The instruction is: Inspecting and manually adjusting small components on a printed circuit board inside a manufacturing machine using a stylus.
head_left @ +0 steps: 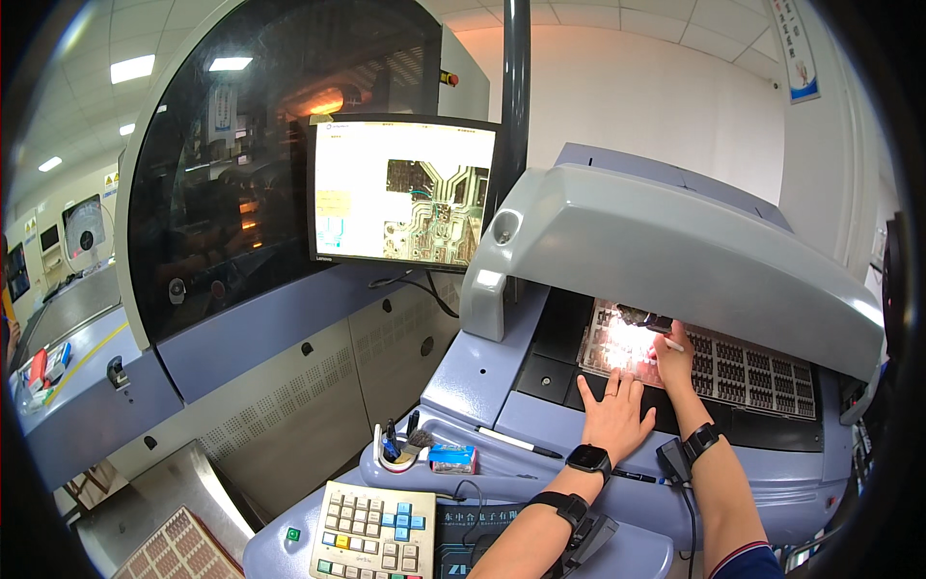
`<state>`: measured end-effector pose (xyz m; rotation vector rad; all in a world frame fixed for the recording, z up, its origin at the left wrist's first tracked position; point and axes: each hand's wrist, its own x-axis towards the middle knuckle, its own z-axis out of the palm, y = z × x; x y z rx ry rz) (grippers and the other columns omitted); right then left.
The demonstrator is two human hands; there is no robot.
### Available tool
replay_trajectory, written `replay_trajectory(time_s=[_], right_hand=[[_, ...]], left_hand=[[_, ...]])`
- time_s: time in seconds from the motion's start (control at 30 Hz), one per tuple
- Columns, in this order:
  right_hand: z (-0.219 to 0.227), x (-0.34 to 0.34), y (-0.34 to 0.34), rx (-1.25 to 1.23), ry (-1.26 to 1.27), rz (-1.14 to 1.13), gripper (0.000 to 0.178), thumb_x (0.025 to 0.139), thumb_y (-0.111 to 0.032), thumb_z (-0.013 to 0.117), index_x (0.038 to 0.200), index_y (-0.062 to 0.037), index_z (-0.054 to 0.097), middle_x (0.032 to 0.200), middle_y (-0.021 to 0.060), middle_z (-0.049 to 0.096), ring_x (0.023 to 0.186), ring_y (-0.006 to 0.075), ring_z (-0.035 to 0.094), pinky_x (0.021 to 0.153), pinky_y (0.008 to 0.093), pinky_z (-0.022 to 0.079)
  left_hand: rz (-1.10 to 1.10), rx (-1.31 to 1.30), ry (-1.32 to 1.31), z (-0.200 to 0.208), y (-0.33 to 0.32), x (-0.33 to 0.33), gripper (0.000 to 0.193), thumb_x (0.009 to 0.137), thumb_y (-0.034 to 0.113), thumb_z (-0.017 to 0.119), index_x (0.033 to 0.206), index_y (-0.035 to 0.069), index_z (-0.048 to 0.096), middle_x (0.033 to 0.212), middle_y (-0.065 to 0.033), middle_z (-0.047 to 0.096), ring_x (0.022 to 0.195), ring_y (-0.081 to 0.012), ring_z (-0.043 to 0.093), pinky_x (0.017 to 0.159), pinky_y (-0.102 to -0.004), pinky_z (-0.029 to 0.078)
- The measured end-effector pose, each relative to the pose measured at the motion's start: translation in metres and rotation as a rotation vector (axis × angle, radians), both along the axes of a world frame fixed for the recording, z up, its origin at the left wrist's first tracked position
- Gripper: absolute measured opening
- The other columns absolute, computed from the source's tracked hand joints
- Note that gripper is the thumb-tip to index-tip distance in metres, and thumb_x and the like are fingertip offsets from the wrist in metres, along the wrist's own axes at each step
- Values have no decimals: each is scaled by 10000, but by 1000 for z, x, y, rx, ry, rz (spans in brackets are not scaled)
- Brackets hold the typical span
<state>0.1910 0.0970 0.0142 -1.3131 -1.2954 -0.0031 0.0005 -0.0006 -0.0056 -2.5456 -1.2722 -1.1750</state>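
Under the grey hood of a machine lies a circuit board panel (748,374) with rows of repeated patterns, its left part brightly lit. My left hand (617,413) is spread flat, its fingertips at the near edge of the lit part. In my right hand (674,363) is a slim white pen-like tool (674,344), pinched over the panel beside a dark fixture (644,319) under the hood. The tool's tip is lost near the glare. A monitor (403,193) to the left displays a magnified view of board traces.
A white pen (519,443) lies on the blue-grey ledge, near a holder with pens and a brush (419,440) and a small red-and-blue box (452,458). A keypad (372,533) sits in front. Another panel (180,552) rests at lower left. Wrist-strap cables (691,526) hang nearby.
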Motion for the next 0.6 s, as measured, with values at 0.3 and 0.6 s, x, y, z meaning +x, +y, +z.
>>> replay_trajectory(time_s=[0.3, 0.6], right_hand=[[0, 3, 4, 1, 48, 38, 274, 828, -150, 551, 1054, 3, 532, 732, 117, 604, 578, 188, 646, 550, 313, 526], [12, -10, -7, -38, 75, 18, 279, 831, -94, 568, 1089, 11, 549, 763, 95, 622, 576, 156, 644, 521, 279, 515]], left_hand=[[-2, 0, 2, 3, 0, -1, 518, 905, 431, 512, 1241, 37, 520, 1390, -92, 478, 1373, -246, 378, 1037, -742, 167], [-4, 9, 0, 2, 1, 0, 523, 906, 436, 511, 1246, 38, 517, 1386, -91, 482, 1369, -243, 378, 1036, -744, 168]])
